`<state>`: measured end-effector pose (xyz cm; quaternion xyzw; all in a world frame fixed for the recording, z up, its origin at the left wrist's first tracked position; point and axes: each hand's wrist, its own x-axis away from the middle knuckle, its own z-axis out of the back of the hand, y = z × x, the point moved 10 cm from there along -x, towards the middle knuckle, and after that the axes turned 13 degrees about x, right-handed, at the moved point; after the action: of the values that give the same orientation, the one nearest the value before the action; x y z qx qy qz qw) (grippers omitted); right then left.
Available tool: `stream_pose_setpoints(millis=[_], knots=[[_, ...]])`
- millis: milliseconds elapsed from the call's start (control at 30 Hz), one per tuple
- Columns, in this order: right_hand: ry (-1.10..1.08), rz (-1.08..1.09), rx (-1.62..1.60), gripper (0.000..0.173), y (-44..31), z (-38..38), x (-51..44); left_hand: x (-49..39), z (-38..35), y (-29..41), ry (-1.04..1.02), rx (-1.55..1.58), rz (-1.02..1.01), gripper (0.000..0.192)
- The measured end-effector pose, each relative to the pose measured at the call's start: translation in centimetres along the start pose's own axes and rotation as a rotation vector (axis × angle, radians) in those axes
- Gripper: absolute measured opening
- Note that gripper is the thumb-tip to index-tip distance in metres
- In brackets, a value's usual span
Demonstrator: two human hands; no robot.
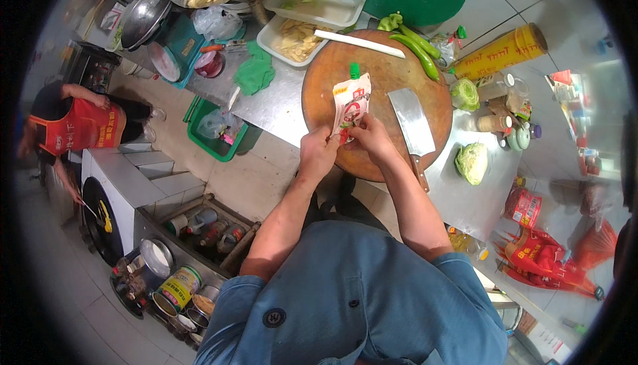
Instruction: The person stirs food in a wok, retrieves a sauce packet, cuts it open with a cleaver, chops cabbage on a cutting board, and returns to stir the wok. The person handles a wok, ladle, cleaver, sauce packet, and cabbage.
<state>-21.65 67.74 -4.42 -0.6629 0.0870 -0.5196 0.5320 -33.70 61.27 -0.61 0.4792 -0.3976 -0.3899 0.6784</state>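
Observation:
A white and red spouted pouch (352,96) with a green screw cap hangs over a round wooden chopping board (321,91), its capped end pointing away from me. My left hand (317,151) pinches the lower left corner of the pouch. On the lower right side, my right hand (374,140) grips it with thumb and fingers. Right of the pouch, a cleaver (411,121) lies flat on the board, its wooden handle over the edge. A long white strip (359,44) and green peppers (422,58) lie along the board's far side.
Sliced food fills a white plastic tub (264,41) beyond the board. Cut cabbage (472,164) and several jars (493,124) stand right on the steel table (279,115). A green bin (219,155) is below left. Another person in a red apron (82,125) works over a wok (94,195).

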Motion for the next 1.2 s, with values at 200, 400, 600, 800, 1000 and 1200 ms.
stream_pose_setpoints(millis=[200, 400, 600, 800, 1000, 1200], knots=[[-0.066, 0.024, 0.054, 0.032, 0.3, 0.1, 0.0, -0.2, -0.8, -4.3, -0.021, 0.761, 0.326, 0.009], [-0.218, 0.167, -0.093, 0.048, -3.6, -1.3, 2.5, -1.0, -1.9, -4.1, -0.096, 0.879, 0.476, 0.015], [0.299, 0.561, 0.603, 0.037, -6.5, 1.1, 3.6, -1.4, -2.0, -3.4, -0.004, 1.074, 0.44, 0.02], [0.298, 0.586, 0.739, 0.023, -6.8, 0.6, 3.0, -2.0, -1.4, -3.1, -0.036, 0.926, 0.284, 0.027], [0.361, 0.635, 0.986, 0.019, -8.3, -0.1, 3.3, -1.7, -1.3, -3.3, -0.018, 0.871, 0.271, 0.03], [0.487, 0.617, 0.691, 0.01, -6.8, 0.8, 2.3, -1.9, -1.6, -2.2, -0.038, 0.629, 0.26, 0.025]])
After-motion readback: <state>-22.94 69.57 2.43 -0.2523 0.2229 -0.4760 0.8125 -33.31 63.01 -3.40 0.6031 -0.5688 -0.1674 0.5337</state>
